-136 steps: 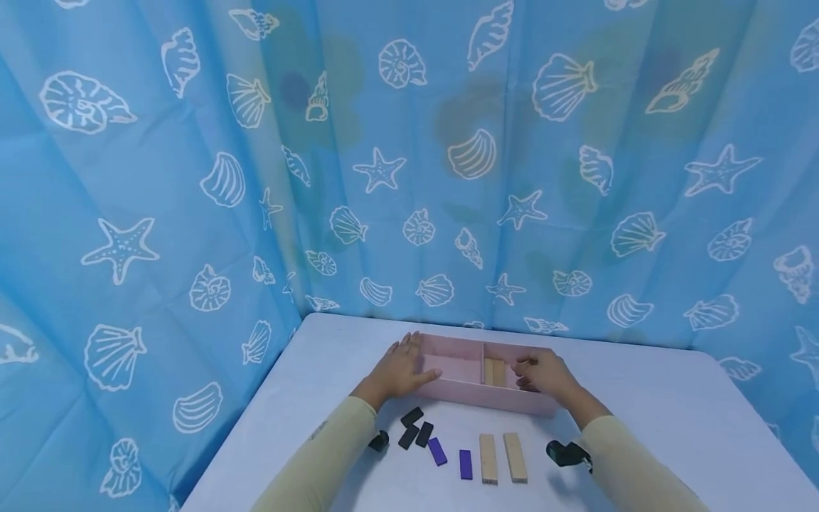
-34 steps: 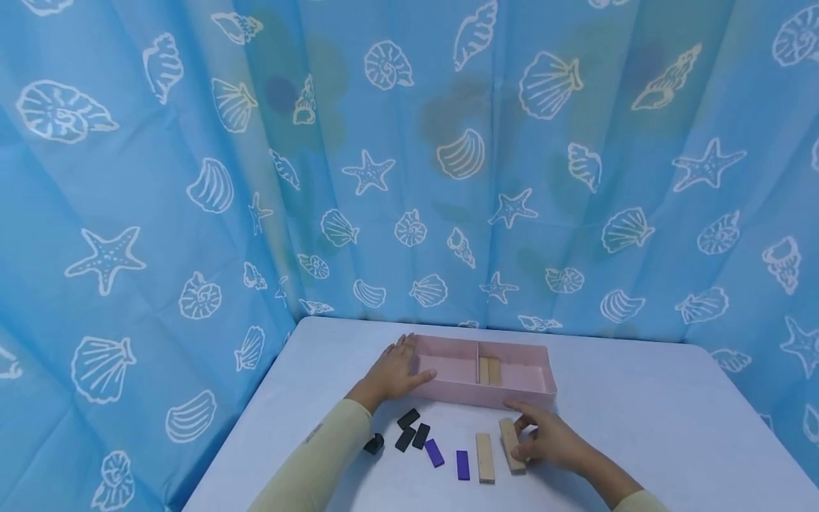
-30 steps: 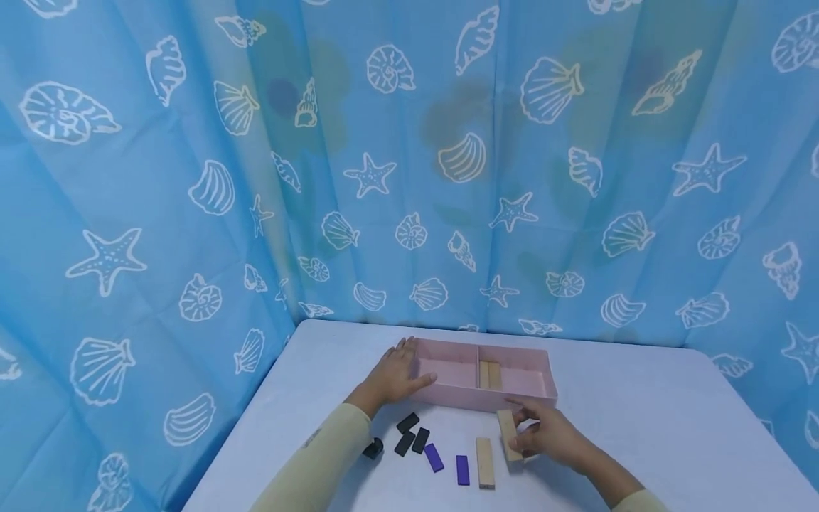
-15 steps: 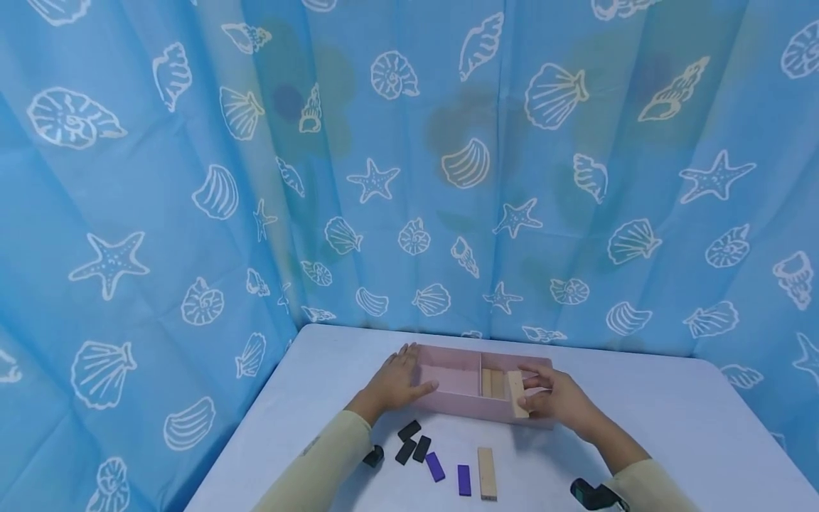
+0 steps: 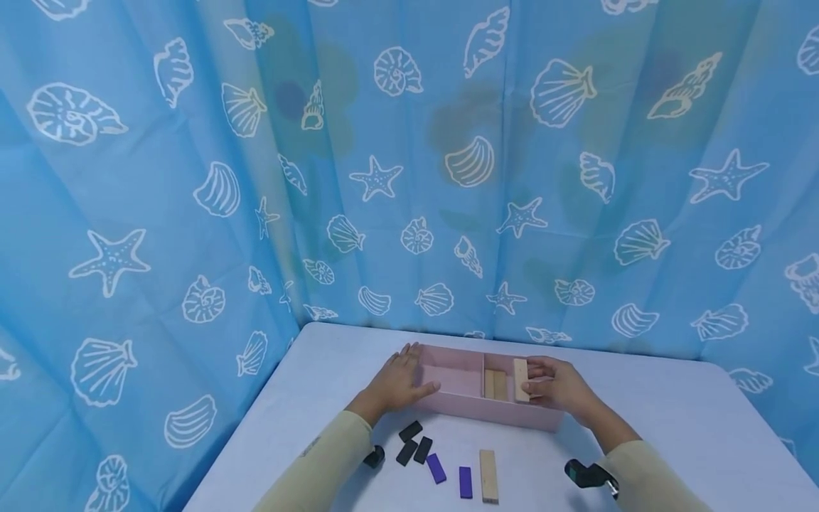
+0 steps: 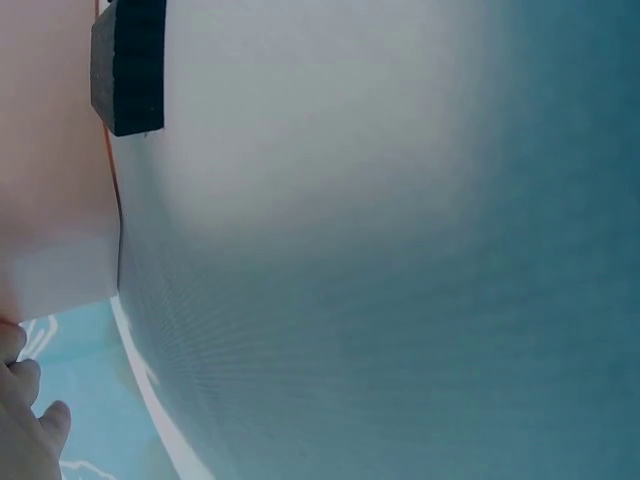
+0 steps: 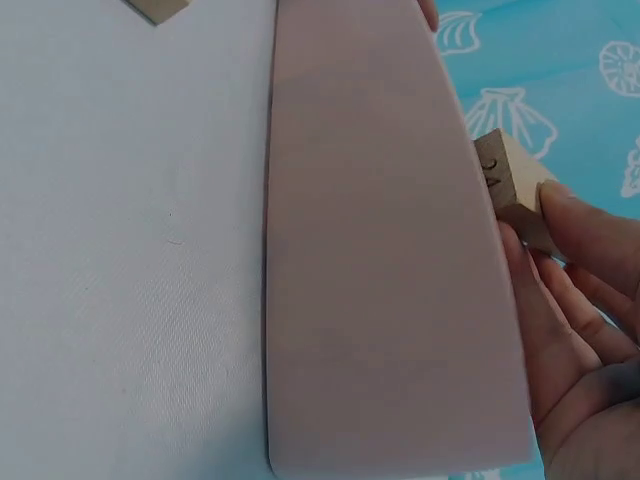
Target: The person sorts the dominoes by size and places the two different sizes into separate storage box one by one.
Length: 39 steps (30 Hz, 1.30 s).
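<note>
The step in hand looks like settling a wooden block (image 5: 521, 382) into the right compartment (image 5: 498, 363) of the pink box (image 5: 470, 407), next to the two wooden blocks (image 5: 501, 385) lying by the divider (image 5: 483, 373). To do it well, the person would best keep the block's long side parallel to that pair, bring it left across the gap, and lower its near end clear of the box's near rim, since the two are very close. Whether the block touches the rim cannot be told. Letting go only once it lies flat should stop it tipping, and the fingers need room against the box's right end.

The right hand (image 5: 559, 387) grips the block in a narrow pinch, its thumb on the near part and its fingers along the right side; the right wrist view shows the marked near end (image 7: 493, 175) just beyond the rim. The left hand (image 5: 395, 380) holds nothing: it rests on the box's left end with its fingers stretched toward the far side and the thumb held apart, toward the near rim. That steadying contact seems worth keeping.

On the table (image 5: 640, 419), near the box, lie three black blocks (image 5: 406, 453), two purple blocks (image 5: 466, 483) and another wooden block (image 5: 489, 475).
</note>
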### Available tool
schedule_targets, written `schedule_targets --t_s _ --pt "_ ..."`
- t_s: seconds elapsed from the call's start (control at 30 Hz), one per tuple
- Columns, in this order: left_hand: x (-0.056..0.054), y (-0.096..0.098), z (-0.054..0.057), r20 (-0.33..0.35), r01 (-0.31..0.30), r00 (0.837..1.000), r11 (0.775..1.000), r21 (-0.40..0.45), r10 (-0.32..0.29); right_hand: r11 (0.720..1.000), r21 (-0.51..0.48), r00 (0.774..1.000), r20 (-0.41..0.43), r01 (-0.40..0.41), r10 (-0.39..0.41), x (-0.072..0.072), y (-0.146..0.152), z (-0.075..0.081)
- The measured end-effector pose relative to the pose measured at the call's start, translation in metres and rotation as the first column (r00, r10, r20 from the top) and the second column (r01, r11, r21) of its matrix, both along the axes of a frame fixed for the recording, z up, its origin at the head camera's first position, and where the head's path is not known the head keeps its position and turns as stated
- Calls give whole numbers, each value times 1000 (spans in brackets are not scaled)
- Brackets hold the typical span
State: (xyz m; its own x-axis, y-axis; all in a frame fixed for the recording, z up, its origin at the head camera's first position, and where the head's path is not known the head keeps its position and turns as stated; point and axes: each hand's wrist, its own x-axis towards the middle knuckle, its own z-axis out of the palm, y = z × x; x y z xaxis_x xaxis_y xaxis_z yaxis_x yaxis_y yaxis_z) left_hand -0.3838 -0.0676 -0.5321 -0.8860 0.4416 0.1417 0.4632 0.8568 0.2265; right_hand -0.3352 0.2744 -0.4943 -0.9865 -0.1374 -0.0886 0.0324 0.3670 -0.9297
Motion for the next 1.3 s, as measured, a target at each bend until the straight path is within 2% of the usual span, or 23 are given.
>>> schedule_targets --t_s 0.13,0.37,0.63,0.83,1.03,1.2,1.3 --pt "1 0 -1 9 1 1000 1000 2 -1 999 39 1000 6 11 -11 -7 -3 -6" --pt "1 0 -1 22 -14 1000 1000 -9 14 990 141 1000 -8 30 -29 -16 -11 -6" --pt "4 -1 -3 42 -10 999 1000 -6 10 937 340 997 -17 77 -75 -22 -24 -11" --pt "2 0 -1 35 -10 999 1000 -2 10 917 387 995 -42 95 -85 -22 -29 -11" --pt "3 -1 -1 67 -7 998 1000 19 6 893 443 997 -30 78 -72 -22 -33 -11" --pt "3 -1 0 49 -2 999 1000 13 1 866 492 996 -45 89 -77 -25 -34 -11" --pt "2 -1 0 48 1 999 1000 19 -1 863 497 996 -51 90 -75 -28 -33 -14"
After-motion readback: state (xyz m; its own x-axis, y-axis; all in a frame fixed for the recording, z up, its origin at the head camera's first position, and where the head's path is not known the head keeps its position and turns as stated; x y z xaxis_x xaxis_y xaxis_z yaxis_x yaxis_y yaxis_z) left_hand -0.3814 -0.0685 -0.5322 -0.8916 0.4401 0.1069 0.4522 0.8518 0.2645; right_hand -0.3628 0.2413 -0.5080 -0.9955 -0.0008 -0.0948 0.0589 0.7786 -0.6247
